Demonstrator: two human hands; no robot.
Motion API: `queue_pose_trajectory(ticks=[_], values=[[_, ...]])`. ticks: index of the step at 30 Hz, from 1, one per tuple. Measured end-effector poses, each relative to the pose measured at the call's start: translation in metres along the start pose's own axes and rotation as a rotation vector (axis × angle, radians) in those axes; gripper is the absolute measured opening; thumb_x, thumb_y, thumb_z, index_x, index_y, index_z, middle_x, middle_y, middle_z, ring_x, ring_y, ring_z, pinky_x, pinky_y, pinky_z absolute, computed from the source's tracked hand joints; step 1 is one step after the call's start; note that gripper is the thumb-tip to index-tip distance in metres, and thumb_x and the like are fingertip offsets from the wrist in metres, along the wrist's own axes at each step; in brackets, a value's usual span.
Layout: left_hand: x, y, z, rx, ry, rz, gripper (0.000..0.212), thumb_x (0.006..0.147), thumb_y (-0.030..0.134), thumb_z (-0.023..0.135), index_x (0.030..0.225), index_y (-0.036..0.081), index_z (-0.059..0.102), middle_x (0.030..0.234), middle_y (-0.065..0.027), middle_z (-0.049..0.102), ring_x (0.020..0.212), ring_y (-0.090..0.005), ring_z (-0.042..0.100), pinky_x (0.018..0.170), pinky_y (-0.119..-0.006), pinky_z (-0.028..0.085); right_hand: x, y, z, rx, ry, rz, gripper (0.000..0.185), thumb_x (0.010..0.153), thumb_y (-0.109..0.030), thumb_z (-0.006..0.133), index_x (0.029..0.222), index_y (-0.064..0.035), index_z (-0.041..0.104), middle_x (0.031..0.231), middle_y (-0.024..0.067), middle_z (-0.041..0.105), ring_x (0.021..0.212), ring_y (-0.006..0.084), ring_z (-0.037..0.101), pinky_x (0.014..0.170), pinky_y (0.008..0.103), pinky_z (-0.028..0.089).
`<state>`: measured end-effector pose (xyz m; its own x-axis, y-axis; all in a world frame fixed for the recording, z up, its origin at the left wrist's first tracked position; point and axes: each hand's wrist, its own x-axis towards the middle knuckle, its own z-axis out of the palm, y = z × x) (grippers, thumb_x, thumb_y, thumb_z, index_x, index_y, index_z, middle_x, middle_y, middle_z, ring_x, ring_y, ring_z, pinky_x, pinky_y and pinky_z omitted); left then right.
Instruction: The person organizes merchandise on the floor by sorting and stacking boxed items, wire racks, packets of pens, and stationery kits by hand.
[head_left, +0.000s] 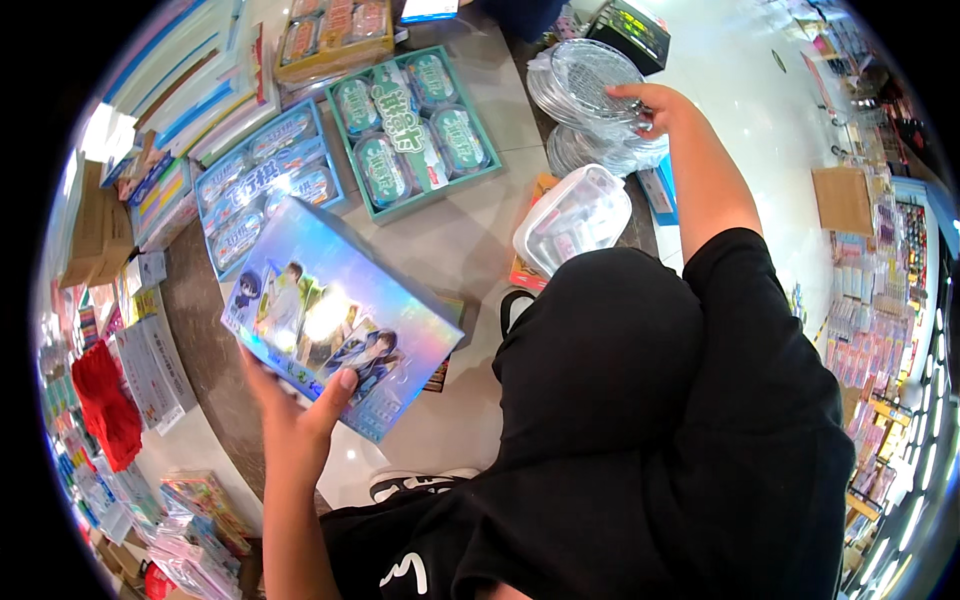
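Observation:
My left hand grips the lower edge of a shiny holographic box printed with cartoon figures, its thumb lying on the printed face. My right hand reaches to the right edge of a stack of round wire mesh racks in clear wrap, fingers on or just over the rim; whether they grip it is hard to tell. Below this stack lie more wrapped round pieces. A clear plastic container with a white rim stands nearer to me, on an orange box.
Trays of small tins, one green, one blue, one yellow, lie ahead on the tiled floor. A black box stands beyond the racks. Stacked boards and a red cloth-like item are at left; a cardboard box is at right.

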<state>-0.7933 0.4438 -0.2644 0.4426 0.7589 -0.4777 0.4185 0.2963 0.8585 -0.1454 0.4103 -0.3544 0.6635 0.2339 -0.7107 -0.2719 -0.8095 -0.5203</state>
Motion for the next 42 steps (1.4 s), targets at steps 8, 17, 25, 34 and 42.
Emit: queue_pose_trajectory(ticks=[8, 17, 25, 34, 42], values=[[0.062, 0.158, 0.07, 0.246, -0.053, 0.455, 0.072, 0.087, 0.028, 0.076, 0.145, -0.003, 0.046, 0.138, -0.0197, 0.057, 0.127, -0.0311, 0.055, 0.11, -0.044, 0.04, -0.009, 0.006, -0.001, -0.137, -0.064, -0.154, 0.077, 0.065, -0.044, 0.095, 0.125, -0.0117, 0.061, 0.112, 0.0016, 0.063, 0.106, 0.018, 0.055, 0.083, 0.0409, 0.045], [0.292, 0.138, 0.256, 0.171, -0.45, -0.176, 0.102, 0.08, 0.063, 0.075, 0.151, -0.001, 0.037, 0.152, -0.0276, 0.039, 0.13, -0.0372, 0.051, 0.11, -0.044, 0.04, -0.003, 0.022, 0.014, -0.249, 0.089, -0.484, 0.105, 0.061, -0.053, 0.093, 0.135, 0.0086, 0.052, 0.124, 0.0206, 0.065, 0.109, 0.0258, 0.065, 0.091, 0.0383, 0.05], [0.326, 0.108, 0.339, -0.407, -0.422, -0.222, 0.07, 0.084, 0.037, 0.083, 0.14, 0.005, 0.053, 0.131, -0.0131, 0.064, 0.123, -0.0274, 0.06, 0.103, -0.048, 0.047, 0.0, 0.043, -0.008, -0.079, -0.027, -0.579, 0.089, 0.066, -0.05, 0.091, 0.132, 0.002, 0.061, 0.123, 0.0166, 0.069, 0.115, 0.0263, 0.065, 0.101, 0.0369, 0.048], [0.314, 0.133, 0.341, -0.563, -0.484, -0.009, 0.063, 0.083, 0.016, 0.084, 0.137, 0.002, 0.054, 0.127, -0.0112, 0.065, 0.112, -0.0227, 0.066, 0.094, -0.04, 0.055, -0.023, 0.041, -0.019, 0.23, -0.194, -0.567, 0.087, 0.07, -0.052, 0.089, 0.131, 0.0045, 0.06, 0.118, 0.0151, 0.069, 0.106, 0.0228, 0.067, 0.094, 0.0364, 0.052], [0.268, 0.178, 0.322, -0.565, -0.569, 0.179, 0.058, 0.083, 0.009, 0.081, 0.134, 0.0, 0.055, 0.122, -0.0097, 0.067, 0.112, -0.0206, 0.064, 0.1, -0.036, 0.049, -0.066, 0.053, -0.015, 0.663, 0.015, -0.615, 0.087, 0.079, -0.048, 0.084, 0.138, 0.0072, 0.051, 0.12, 0.0165, 0.066, 0.107, 0.0215, 0.066, 0.091, 0.0339, 0.053]])
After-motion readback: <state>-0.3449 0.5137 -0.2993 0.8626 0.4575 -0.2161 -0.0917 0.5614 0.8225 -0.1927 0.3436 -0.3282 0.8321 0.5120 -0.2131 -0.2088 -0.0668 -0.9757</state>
